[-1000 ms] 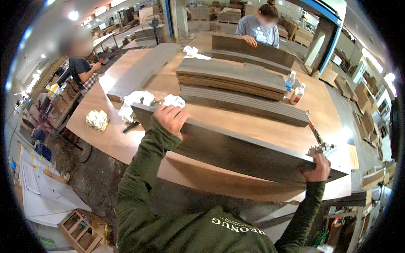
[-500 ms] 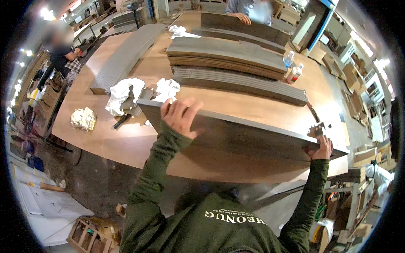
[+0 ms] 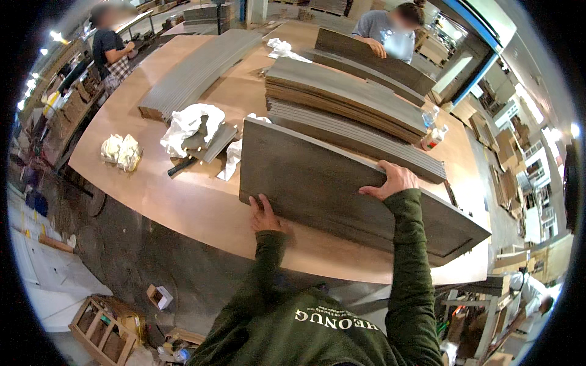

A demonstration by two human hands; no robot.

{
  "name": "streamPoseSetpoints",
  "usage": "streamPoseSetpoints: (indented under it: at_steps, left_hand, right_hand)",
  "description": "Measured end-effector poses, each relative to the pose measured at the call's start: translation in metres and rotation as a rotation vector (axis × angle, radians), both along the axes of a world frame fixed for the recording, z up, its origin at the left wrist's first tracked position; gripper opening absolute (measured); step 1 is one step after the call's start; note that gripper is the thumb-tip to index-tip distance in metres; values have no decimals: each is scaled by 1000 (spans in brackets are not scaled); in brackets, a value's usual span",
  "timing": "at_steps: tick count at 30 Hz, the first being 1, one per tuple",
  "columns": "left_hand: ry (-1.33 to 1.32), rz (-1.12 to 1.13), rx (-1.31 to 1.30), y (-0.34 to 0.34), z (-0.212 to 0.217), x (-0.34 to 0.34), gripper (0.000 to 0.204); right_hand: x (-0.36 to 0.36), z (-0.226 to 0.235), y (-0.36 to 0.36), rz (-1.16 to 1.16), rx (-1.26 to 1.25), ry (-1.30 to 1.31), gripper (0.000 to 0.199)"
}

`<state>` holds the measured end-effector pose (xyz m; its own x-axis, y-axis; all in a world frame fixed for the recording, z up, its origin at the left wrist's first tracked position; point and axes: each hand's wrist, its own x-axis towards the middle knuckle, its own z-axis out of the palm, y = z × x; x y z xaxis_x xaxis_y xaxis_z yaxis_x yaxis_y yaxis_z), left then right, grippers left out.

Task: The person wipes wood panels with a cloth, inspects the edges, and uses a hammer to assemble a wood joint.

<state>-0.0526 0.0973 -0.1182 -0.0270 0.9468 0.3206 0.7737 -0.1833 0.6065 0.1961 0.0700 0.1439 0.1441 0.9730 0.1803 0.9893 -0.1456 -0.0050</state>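
Note:
A long dark grey-brown wooden panel lies across the near part of the big light-wood table, its broad face turned up toward me. My left hand grips its near long edge close to the left end. My right hand holds the far long edge around the middle. Both green sleeves reach up from the lower edge of the picture. The panel's right end juts past the table's near right corner.
Stacks of similar grey panels lie behind it, and another stack at the left. White rags, a dark tool and a bottle are on the table. Two people work at the far side. A wooden crate sits on the floor.
The panel has turned from near edge-on to face-up. My hands have shifted from its two ends to its long edges, and the view has moved closer over the table.

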Motion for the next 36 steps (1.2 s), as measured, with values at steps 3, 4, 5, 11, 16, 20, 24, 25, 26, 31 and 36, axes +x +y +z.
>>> streamPoseSetpoints:
  at_steps: [3, 4, 5, 11, 16, 20, 24, 25, 26, 31, 36]
  left_hand:
    - [5, -26, -69, -7, 16, -3, 99]
    - [-18, -62, -93, -11, 25, -6, 99]
    - [-89, -74, -170, -9, 0, -4, 98]
    - [125, -116, -43, -12, 6, -9, 88]
    - [16, -210, 211, -13, -2, -15, 70]
    - [-347, -246, -172, -17, -4, -14, 37]
    - [-889, 40, -319, 3, -30, -49, 31]
    - [-1028, 100, -350, 13, -34, -77, 30]
    - [-1174, 106, -450, 28, -34, -75, 29]
    - [-826, -130, -193, 88, 63, -131, 36]
    - [-363, -622, 543, 30, 249, -28, 43]
  right_hand:
    - [4, -4, 2, 24, 19, 0, 74]
    - [4, -5, 2, 31, 37, -3, 74]
    - [4, -7, 2, 37, 55, -6, 74]
    - [2, -7, 3, 40, 32, -28, 75]
    - [2, -2, -2, 0, 3, -31, 74]
    - [0, 16, -17, -96, -101, -40, 74]
    - [-15, 11, -8, -1, -79, 4, 74]
    - [-26, 15, -4, 35, -127, 21, 74]
    - [-12, 1, -17, -10, -33, -43, 71]
    - [-12, 20, -49, 11, -23, 99, 60]
    - [-18, 10, -60, 31, 19, 111, 53]
